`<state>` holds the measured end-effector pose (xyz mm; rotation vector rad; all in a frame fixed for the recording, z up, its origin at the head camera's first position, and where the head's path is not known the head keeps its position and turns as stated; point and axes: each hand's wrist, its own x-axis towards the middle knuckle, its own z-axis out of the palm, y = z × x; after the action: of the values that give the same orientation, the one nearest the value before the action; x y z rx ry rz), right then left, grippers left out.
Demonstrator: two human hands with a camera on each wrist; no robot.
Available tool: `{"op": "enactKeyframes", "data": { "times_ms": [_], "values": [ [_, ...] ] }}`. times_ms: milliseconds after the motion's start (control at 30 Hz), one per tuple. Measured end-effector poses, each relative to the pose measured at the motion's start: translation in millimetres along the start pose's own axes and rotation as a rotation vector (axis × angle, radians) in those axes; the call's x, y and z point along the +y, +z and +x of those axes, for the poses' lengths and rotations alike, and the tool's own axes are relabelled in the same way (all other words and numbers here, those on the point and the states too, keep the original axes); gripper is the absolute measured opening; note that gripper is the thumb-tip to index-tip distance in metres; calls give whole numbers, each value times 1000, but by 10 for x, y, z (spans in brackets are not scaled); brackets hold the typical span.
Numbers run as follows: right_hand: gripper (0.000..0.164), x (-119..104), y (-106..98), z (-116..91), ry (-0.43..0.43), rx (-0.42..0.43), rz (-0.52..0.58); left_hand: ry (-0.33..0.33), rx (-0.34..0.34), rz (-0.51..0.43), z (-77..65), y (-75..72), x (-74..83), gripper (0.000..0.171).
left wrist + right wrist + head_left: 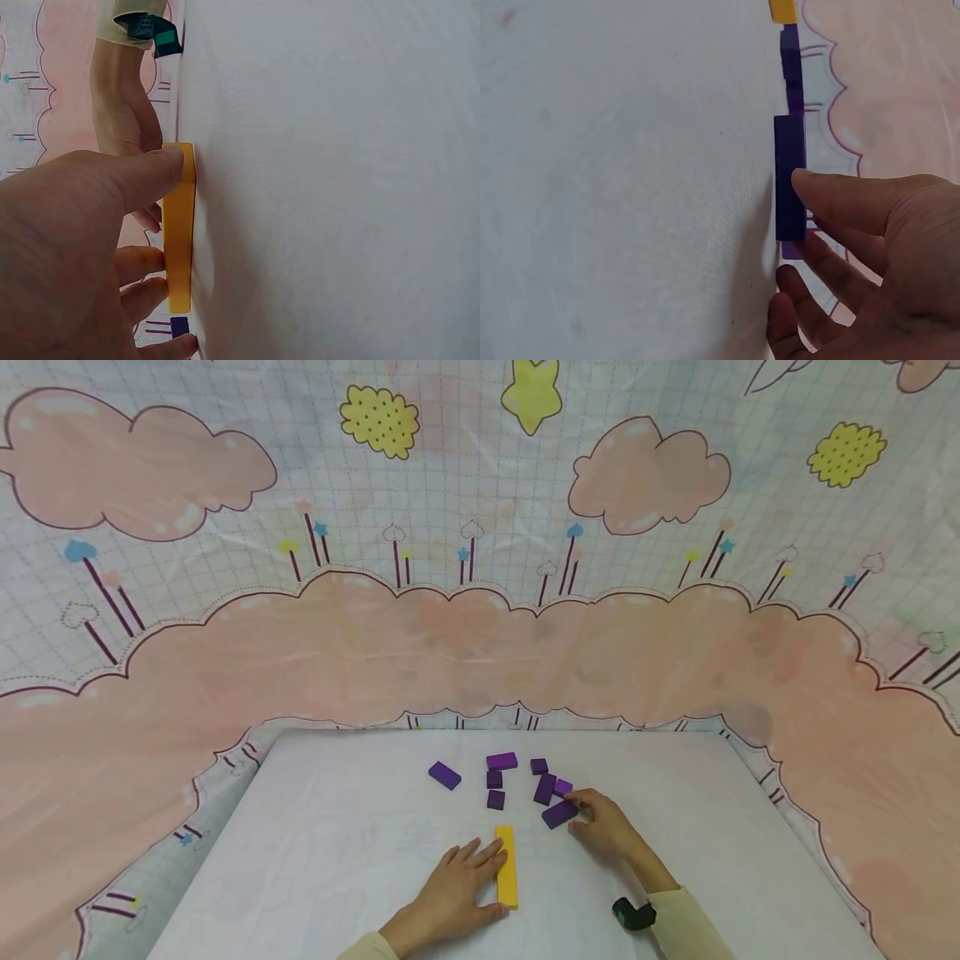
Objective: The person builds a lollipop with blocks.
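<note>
A long yellow block point(507, 872) lies on the white table with its long side pointing away from me. My left hand point(457, 889) holds it, thumb at the near end and fingers along its left side and top; the left wrist view shows the thumb pressed on the yellow block point(178, 240). Farther off and to the right, my right hand point(603, 827) pinches a dark purple rectangular block point(557, 815) at its right end. In the right wrist view, the thumb lies against this purple block point(787, 202), with fingers partly hidden behind it.
Beyond the pinched block are another purple block point(545, 789), a brighter purple one point(562, 787) and a small dark cube point(538, 766). Left of these stand two cubes point(495, 799) below a purple bar point(502, 762). A separate purple block point(445, 775) lies farther left. Patterned cloth rises behind the table point(337, 827).
</note>
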<state>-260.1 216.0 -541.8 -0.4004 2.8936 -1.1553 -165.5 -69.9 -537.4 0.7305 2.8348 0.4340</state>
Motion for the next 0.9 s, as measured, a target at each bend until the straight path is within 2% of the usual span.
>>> {"op": "enactKeyframes", "data": {
  "times_ms": [133, 300, 433, 633, 900],
  "values": [
    [45, -28, 2, 13, -27, 2, -40, 0, -2, 6, 6, -10, -11, 73],
    [34, -58, 8, 14, -38, 26, -41, 9, 5, -6, 13, -16, -22, 73],
    [26, -59, 18, 7, -11, 40, -21, 18, 11, -13, 11, -18, -42, 73],
    [26, -63, 24, -7, 32, 32, -10, 17, 11, -5, 15, -10, -55, 73],
    [25, -103, 42, -29, 44, 38, 8, 19, 15, 1, 4, -17, -45, 73]
  ]
}}
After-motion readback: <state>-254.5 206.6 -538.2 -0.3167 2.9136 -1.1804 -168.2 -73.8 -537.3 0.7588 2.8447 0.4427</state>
